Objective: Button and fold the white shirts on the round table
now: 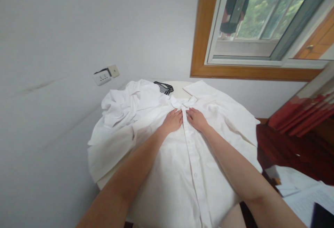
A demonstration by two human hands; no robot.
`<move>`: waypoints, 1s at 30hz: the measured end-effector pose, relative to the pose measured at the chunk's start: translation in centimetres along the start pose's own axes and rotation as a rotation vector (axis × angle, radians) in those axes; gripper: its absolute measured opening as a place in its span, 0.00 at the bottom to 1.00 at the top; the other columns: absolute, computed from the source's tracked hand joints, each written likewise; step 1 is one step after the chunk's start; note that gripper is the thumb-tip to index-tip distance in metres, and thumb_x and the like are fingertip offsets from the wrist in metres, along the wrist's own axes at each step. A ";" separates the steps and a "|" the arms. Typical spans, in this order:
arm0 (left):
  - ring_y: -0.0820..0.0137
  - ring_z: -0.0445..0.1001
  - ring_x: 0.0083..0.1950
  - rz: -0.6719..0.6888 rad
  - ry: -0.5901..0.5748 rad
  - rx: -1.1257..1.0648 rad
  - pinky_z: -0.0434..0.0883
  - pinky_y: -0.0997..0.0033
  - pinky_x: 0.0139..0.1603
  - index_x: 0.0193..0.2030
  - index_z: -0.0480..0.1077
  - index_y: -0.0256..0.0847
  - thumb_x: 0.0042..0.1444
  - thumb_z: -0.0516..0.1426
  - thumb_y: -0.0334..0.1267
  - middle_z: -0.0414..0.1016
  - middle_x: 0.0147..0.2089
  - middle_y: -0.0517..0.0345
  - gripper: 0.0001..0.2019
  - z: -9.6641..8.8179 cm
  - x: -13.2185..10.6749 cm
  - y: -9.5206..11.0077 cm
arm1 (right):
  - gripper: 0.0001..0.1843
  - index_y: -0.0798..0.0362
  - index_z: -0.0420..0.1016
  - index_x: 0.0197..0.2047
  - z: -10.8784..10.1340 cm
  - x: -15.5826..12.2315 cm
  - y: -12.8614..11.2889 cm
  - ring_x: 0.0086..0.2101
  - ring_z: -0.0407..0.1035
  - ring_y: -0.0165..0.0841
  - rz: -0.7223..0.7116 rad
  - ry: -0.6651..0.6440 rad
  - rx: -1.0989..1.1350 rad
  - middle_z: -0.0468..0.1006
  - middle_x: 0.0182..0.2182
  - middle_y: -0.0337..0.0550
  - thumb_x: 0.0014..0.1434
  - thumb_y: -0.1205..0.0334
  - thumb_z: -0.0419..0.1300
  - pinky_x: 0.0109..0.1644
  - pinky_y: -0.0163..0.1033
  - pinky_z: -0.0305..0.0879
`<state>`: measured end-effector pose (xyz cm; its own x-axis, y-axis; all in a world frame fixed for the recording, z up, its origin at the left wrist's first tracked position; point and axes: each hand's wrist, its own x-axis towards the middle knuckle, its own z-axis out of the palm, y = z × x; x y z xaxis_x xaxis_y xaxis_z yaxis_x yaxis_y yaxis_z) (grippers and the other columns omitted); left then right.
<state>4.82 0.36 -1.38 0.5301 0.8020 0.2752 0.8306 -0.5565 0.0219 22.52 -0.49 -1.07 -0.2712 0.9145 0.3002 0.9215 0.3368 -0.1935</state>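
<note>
A white button-up shirt (169, 172) lies spread front side up over a table, its collar at the far end and its button strip running toward me. My left hand (173, 120) rests on the cloth just left of the strip below the collar, fingers stretched out. On the other side of the strip, my right hand (197, 118) lies on the shirt with its fingers apart and slightly bent. Neither hand has cloth visibly gripped. Both sleeves reach out sideways, the right one hanging toward the table's edge.
Bunched white cloth (117, 106) sits at the far left beside the wall. A black-and-white striped piece (165, 88) lies behind the collar. A wall socket (102, 77) and a wood-framed window (198, 69) are beyond. Papers (302, 189) lie low at the right, near a red curtain (305, 111).
</note>
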 end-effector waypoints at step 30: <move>0.62 0.59 0.68 -0.001 0.075 -0.043 0.56 0.56 0.68 0.66 0.58 0.40 0.65 0.45 0.38 0.61 0.68 0.51 0.24 0.5 -0.2 -0.6 | 0.30 0.39 0.54 0.69 -0.3 -0.5 0.2 0.68 0.41 0.42 0.016 -0.179 -0.048 0.50 0.69 0.45 0.67 0.42 0.41 0.68 0.58 0.38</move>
<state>4.28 0.66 -1.93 0.5135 0.7850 0.3465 0.8223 -0.5656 0.0628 22.95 -1.00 -0.95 -0.2977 0.9464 0.1254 0.9370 0.3148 -0.1513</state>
